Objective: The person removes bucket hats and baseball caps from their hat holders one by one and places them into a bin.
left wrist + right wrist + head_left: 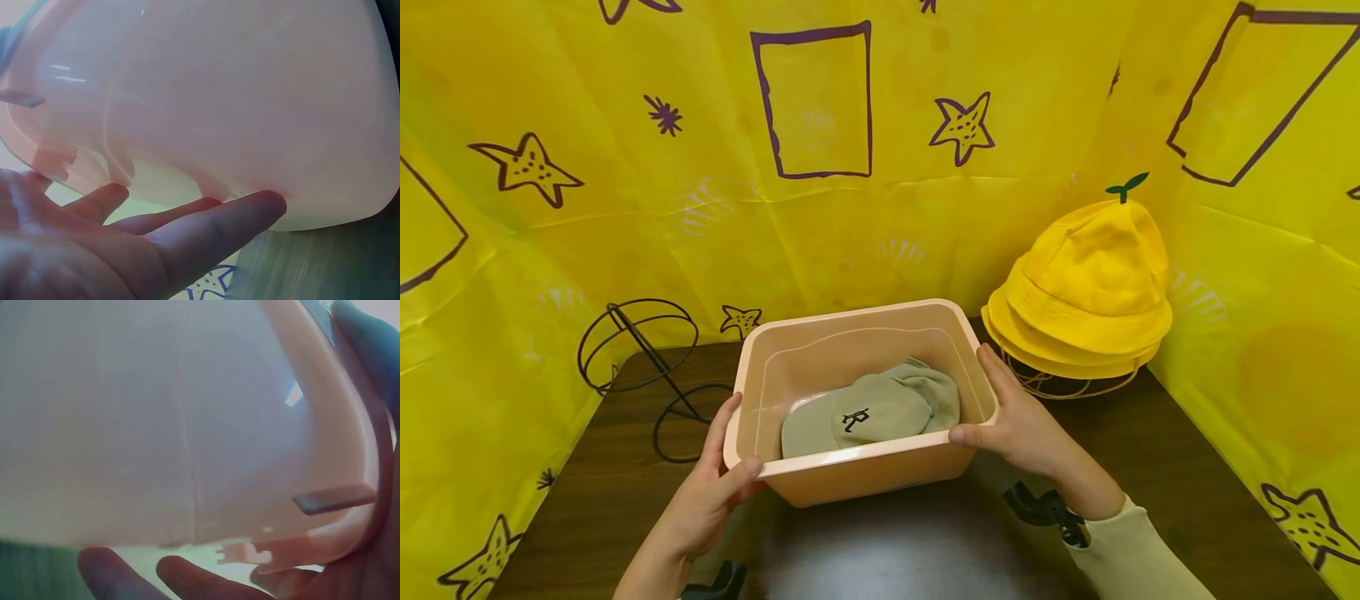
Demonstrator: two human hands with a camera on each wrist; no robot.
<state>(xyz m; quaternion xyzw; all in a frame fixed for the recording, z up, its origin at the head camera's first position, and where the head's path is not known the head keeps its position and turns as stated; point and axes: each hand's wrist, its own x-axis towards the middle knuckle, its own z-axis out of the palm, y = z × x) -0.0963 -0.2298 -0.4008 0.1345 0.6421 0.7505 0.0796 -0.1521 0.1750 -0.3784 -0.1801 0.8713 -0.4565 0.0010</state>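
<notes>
A pale pink plastic bin (pixel 865 483) sits centrally in the head view, its open top facing up and toward me. Inside lies a sage-green baseball cap (pixel 887 408) with a dark embroidered letter. My left hand (pixel 711 492) grips the bin's left end, thumb on the front rim corner. At the opposite end my right hand (pixel 1022 425) holds the rim, its thumb over the front right corner. Both wrist views show the bin's smooth outer wall (pixel 219 94) close up, with fingers (pixel 106 569) against it. Whether the base touches the table, I cannot tell.
A black wire stand (pixel 658 367) lies at the back left of the dark wooden table (pixel 1150 500). Stacked yellow bucket hats (pixel 1082 283), topped by a green sprout, stand at the back right. Yellow sheeting (pixel 865 225) with purple drawings surrounds the table's back and sides.
</notes>
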